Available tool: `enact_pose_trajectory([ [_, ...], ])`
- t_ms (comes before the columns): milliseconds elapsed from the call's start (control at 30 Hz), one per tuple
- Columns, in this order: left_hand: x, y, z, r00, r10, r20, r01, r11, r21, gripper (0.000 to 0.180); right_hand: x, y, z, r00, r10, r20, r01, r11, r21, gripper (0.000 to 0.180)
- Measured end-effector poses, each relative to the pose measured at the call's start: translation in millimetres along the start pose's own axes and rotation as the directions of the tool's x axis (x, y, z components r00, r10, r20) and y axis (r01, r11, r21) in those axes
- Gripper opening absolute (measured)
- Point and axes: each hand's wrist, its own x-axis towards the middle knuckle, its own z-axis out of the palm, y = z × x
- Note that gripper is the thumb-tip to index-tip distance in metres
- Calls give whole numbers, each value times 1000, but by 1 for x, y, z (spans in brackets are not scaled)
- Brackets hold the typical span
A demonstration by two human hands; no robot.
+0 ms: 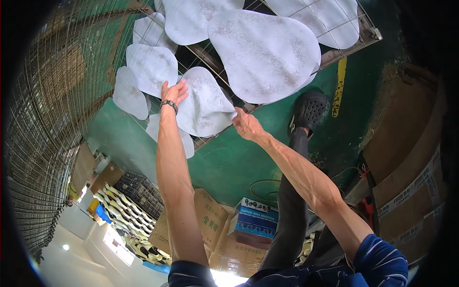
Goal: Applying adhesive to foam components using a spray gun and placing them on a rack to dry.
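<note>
White sheet [203,103], creased, right hand [247,124] pinching edge; left hand [175,93] opposite

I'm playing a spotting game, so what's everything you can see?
Rounded sheets: several, white, on rack
Wire rack: one, brownish, top
Wire mesh: layered, brownish, left
Floor: one, green, centre
Stripe: one, yellow-black, upper right
Cardboard boxes: several, brown, bottom, right
Small box: at least one, blue, bottom middle
Crate: at least one, black, lower left
Wavy pieces: many, cream-black, lower left
Shoe: one, dark, on floor
Trousers: one pair, dark, bottom
Shirt: one, blue, bottom
Wristband: one, dark, left wrist
Left hand: one, bare, at sheet edge
Right hand: one, bare, pinching sheet edge
</note>
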Motion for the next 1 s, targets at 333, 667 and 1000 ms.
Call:
enact_pose_trajectory([
  [333, 2, -18, 27, 584, 793, 176, -610, 286, 739, 49, -77, -9, -41, 998, 65, -1, -65, 998, 13, 71],
  [667, -59, -88, 14, 607, 794, -41, -524, 438, 731, 52, -209, 6, -126, 921, 374, -103, -333, 899, 286, 55],
  [1000, -112, -247, 63, 849, -402, -343, 340, 912, -227, 36, -339, 12, -172, 785, 581, -216, -439, 768, 467, 46],
])
